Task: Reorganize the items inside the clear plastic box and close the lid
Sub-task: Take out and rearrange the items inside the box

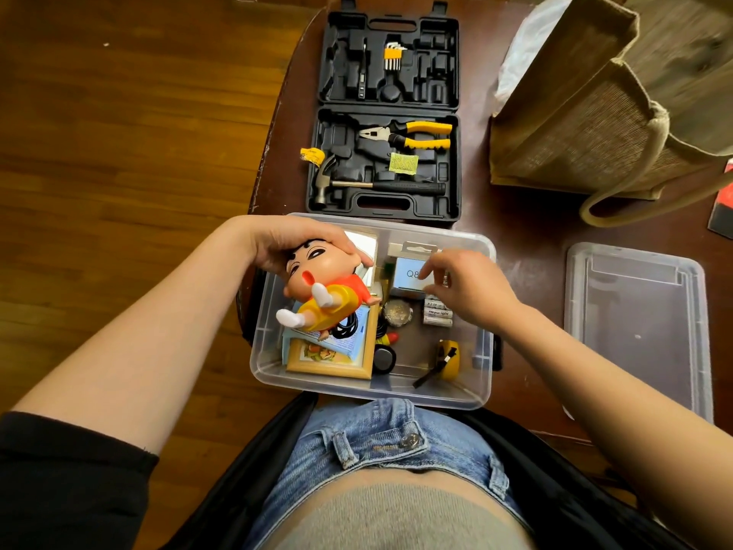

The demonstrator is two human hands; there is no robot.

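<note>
Gripping the cartoon figurine (pixel 317 289) by its head, the left hand (pixel 293 244) holds it over the clear plastic box (pixel 482 351) at frame centre. Right hand (pixel 464 287), fingers loosely curled, touches a small boxed item (pixel 410 271) inside. Lid (pixel 634 331) lies apart, right of frame.

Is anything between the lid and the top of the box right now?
Yes. The left hand grips a cartoon figurine above the clear plastic box, and the right hand reaches into it. The lid lies apart on the table, to the right.
</note>
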